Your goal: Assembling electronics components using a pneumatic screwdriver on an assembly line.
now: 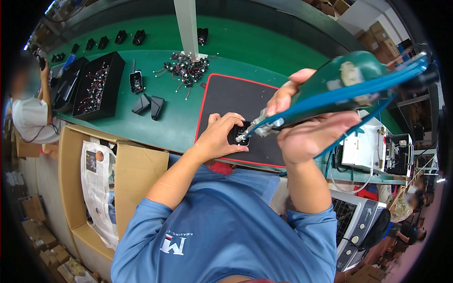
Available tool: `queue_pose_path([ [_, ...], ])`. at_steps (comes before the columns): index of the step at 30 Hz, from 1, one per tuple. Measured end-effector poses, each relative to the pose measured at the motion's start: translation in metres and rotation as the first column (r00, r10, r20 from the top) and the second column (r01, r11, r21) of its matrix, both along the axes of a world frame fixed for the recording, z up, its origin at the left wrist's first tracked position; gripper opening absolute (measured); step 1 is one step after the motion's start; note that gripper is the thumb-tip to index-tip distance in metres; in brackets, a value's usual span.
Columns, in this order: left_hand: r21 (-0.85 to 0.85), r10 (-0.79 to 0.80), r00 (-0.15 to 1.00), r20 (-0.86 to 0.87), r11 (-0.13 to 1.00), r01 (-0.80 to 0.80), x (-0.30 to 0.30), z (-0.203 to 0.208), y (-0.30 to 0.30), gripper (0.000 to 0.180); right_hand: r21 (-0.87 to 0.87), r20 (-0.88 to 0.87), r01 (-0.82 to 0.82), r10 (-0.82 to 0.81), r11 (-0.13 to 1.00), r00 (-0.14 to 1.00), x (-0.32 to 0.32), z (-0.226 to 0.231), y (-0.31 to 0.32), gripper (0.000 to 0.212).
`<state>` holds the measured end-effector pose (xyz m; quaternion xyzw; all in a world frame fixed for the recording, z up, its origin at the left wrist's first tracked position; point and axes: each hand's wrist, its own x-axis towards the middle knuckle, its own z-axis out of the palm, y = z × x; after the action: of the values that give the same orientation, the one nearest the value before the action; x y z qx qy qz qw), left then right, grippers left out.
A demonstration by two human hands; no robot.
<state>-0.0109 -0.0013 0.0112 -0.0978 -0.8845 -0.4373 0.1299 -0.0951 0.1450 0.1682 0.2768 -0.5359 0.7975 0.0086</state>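
Note:
A small black plastic housing point(242, 128) rests on a black mat with a red border point(226, 94). My left hand point(218, 137) is closed around its near and left sides, thumb along the near edge. Above it, my right hand point(306, 134) is wrapped round a green powered screwdriver point(321, 80) with a metal front end. The tool leans down to the left, its tip at the housing's opening. A blue hose point(349, 89) runs along the tool. My fingers and the tip partly hide the inside of the housing.
Left of the mat lie a pile of wired parts point(184, 68), an open housing point(136, 81), two black covers point(150, 106) and a black tray point(113, 89). Housings line the green belt point(160, 40). A carton point(137, 179) stands lower left; a person point(33, 104) is beyond.

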Motion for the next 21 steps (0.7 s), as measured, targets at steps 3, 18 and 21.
queue_pose_path([
  [3,-0.026,-0.003,0.999,-0.054,1.0,0.001,-0.001,-0.003,-0.002,0.072,0.001,-0.044,0.001,-0.001,1.0,0.999,-0.001,0.03,0.005,0.118],
  [18,-0.007,-0.04,0.999,-0.011,0.999,0.04,0.0,0.0,-0.003,0.075,0.074,0.014,0.022,-0.023,0.997,1.0,0.012,-0.03,-0.009,0.116],
  [21,0.001,-0.022,1.0,-0.019,1.0,0.022,0.0,0.0,-0.003,0.075,0.073,0.036,0.032,-0.034,0.997,0.999,0.014,-0.031,-0.01,0.116],
])
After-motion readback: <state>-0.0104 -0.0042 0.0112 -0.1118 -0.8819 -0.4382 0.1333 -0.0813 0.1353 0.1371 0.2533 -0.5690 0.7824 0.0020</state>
